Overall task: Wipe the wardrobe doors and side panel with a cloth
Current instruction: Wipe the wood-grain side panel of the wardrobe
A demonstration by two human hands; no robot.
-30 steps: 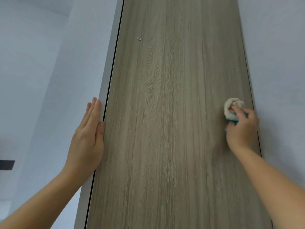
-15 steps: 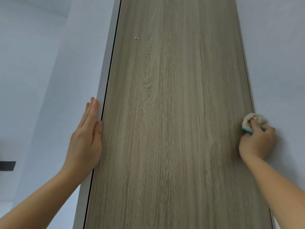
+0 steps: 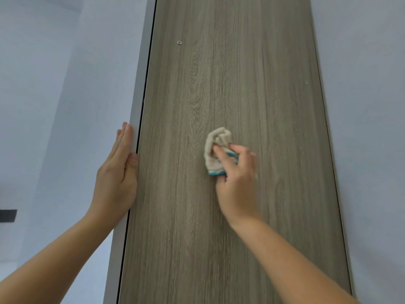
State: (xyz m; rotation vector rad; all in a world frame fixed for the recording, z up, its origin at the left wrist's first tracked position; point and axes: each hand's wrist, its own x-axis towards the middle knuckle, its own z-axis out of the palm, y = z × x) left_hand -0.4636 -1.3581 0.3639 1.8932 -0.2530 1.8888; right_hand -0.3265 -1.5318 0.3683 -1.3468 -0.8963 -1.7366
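1. The right hand (image 3: 236, 183) is gripping a bunched beige cloth (image 3: 215, 150) with a blue edge. Its fingers are curling round the cloth and pressing it onto the wood-grain panel (image 3: 219, 84).
2. The cloth is sitting just above and left of this hand's knuckles, about midway across the panel.
3. Bare panel is lying open on both sides of the right hand: leftward to a dark seam, rightward to the edge meeting the pale wall (image 3: 361, 106).
4. The left hand (image 3: 116, 172) is lying flat with its fingers straight and together, resting on the white strip (image 3: 137, 106) beside that seam, thumb at the strip's edge.
5. Two screw heads are showing well above the right hand: one (image 3: 179, 42) up-left and one (image 3: 306, 83) up-right near the panel's edge.
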